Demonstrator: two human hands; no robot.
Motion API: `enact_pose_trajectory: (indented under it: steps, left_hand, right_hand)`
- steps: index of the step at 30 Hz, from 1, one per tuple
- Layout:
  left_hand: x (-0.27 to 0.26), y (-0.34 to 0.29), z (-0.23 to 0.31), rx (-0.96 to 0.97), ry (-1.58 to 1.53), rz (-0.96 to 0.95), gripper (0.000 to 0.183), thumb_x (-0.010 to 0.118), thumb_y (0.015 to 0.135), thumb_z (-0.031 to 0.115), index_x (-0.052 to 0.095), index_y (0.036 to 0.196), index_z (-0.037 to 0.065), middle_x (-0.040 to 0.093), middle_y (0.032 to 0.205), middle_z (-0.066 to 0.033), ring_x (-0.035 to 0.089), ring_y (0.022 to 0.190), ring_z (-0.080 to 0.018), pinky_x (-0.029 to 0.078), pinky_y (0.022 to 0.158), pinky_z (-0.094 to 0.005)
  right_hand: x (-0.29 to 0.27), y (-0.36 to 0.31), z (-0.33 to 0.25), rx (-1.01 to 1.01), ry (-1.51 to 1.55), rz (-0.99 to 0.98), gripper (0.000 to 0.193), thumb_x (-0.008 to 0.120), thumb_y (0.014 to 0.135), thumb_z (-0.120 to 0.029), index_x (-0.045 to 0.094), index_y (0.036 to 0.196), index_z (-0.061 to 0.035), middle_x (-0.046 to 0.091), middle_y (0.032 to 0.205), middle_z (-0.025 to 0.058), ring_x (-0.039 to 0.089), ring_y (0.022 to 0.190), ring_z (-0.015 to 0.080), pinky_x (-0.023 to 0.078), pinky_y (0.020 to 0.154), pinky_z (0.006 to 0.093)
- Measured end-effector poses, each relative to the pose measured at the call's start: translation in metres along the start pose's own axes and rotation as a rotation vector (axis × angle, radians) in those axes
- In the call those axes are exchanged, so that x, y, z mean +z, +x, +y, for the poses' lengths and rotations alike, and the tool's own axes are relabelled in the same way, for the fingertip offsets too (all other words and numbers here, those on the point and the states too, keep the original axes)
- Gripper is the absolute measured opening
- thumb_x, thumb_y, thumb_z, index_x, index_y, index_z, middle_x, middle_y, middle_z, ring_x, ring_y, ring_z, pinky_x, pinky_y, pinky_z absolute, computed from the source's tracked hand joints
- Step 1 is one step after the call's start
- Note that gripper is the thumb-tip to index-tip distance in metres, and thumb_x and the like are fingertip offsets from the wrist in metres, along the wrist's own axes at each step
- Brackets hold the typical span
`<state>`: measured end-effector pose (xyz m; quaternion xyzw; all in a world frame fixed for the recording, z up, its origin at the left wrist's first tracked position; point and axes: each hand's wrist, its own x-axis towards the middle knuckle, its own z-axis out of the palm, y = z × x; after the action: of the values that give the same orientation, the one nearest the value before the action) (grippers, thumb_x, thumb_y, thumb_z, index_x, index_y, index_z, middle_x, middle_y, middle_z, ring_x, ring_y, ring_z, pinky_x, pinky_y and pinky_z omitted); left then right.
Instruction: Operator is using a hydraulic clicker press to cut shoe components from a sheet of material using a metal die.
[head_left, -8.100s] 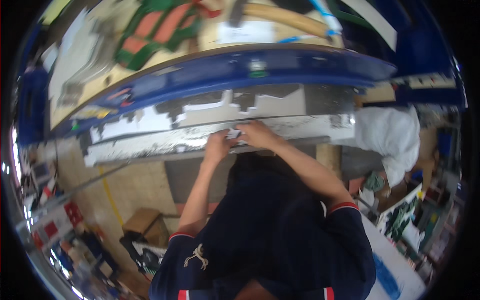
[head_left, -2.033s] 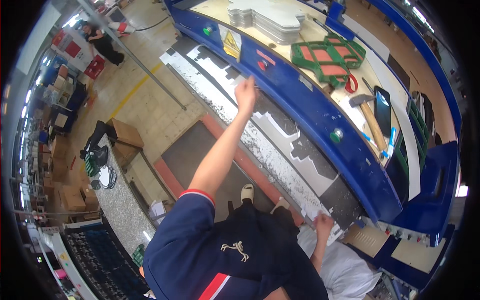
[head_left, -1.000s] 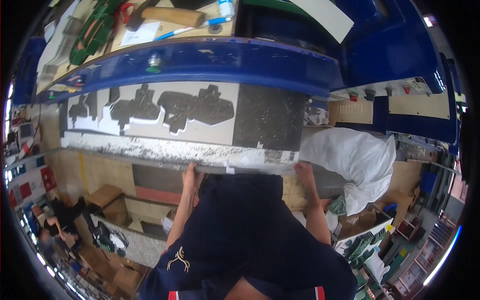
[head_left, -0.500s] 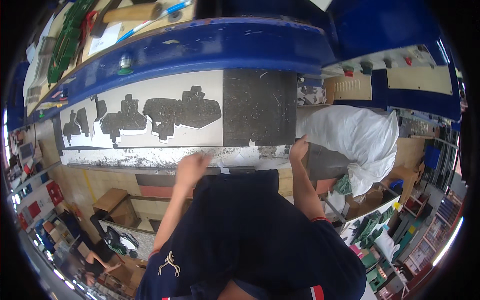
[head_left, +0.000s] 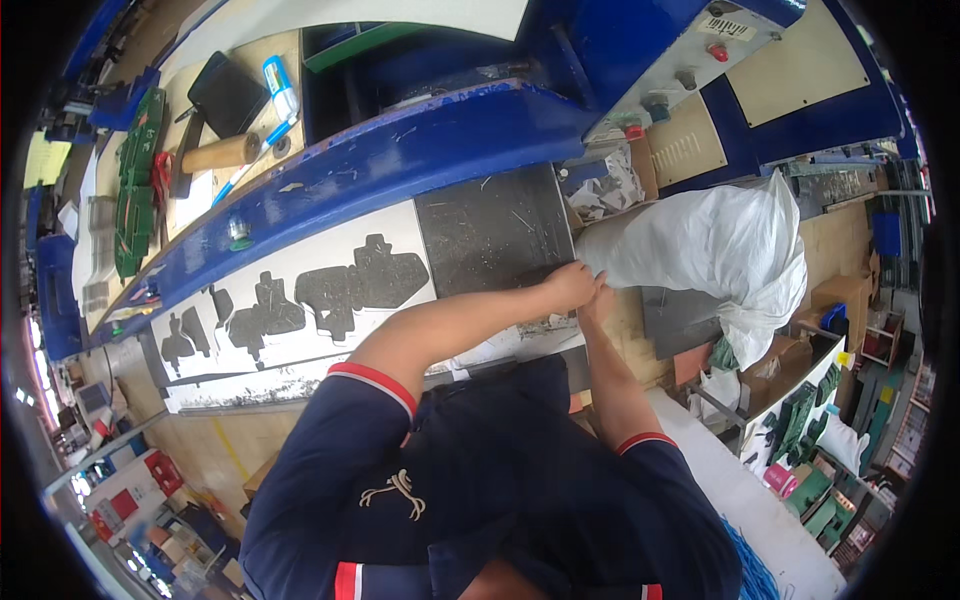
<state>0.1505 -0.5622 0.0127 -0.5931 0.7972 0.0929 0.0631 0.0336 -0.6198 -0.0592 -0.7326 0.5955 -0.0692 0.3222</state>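
My left hand (head_left: 570, 286) reaches across to the right and meets my right hand (head_left: 597, 300) at the right edge of a scuffed black board (head_left: 490, 232). Fingers of both hands are closed together there; what they pinch, if anything, is hidden. To the left on the board lies a white sheet (head_left: 290, 248) with several dark, irregular shapes that look like cut-outs. Just right of my hands rests a large white plastic sack (head_left: 690, 250), bulging and bunched at its near end.
A blue machine beam (head_left: 400, 150) runs across behind the board. Beyond it, a wooden-handled hammer (head_left: 222, 152), a blue-and-white marker (head_left: 240, 170) and green parts (head_left: 138, 190) lie on a bench. A control panel (head_left: 690, 75) with coloured buttons stands at upper right.
My left hand has swung right from the board's front edge to join my right hand, which stays near the right edge. The view has turned and shifted.
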Motion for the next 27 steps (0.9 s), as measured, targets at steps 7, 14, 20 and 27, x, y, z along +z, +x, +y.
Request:
enact_pose_trajectory:
  steps: [7,14,20,27]
  left_hand:
    - [-0.017,0.008,-0.005,0.002,-0.111,-0.137,0.091,0.074,0.065,0.032,0.037,0.14,-0.004,0.063,0.112,-0.0105,0.057,0.106,-0.0241,0.036,0.094,-0.0346]
    - [-0.013,0.009,-0.002,-0.044,-0.2,-0.059,0.048,0.071,0.069,0.027,0.063,0.11,0.002,0.067,0.102,-0.0105,0.06,0.101,-0.0242,0.035,0.091,-0.0376]
    - [-0.026,0.013,-0.003,-0.047,-0.253,-0.124,0.022,0.069,0.072,0.025,0.072,0.087,0.01,0.067,0.104,-0.0079,0.057,0.106,-0.0237,0.033,0.097,-0.0383]
    - [0.044,0.042,0.029,-0.221,0.41,0.232,0.02,0.053,0.084,0.02,0.061,0.101,0.014,0.062,0.107,-0.0021,0.053,0.109,-0.0198,0.039,0.095,-0.0341]
  right_hand:
    - [0.002,0.0,0.008,-0.034,0.027,-0.018,0.063,0.034,0.098,-0.047,0.062,0.084,0.0072,0.061,0.087,0.0328,0.057,0.079,0.0505,0.041,0.069,0.0542]
    - [-0.02,-0.016,-0.005,-0.113,0.219,0.066,0.054,0.039,0.097,-0.045,0.061,0.085,0.0028,0.063,0.077,0.0233,0.058,0.068,0.0369,0.043,0.061,0.0442]
    - [-0.072,0.001,-0.034,0.032,0.604,-0.231,0.062,0.036,0.099,-0.053,0.067,0.093,0.0003,0.066,0.079,0.0079,0.061,0.069,0.0161,0.046,0.061,0.0317]
    - [-0.097,0.059,-0.07,0.372,0.524,-1.052,0.056,0.045,0.093,-0.062,0.065,0.1,-0.0101,0.065,0.094,0.0011,0.059,0.09,0.0133,0.043,0.082,0.0267]
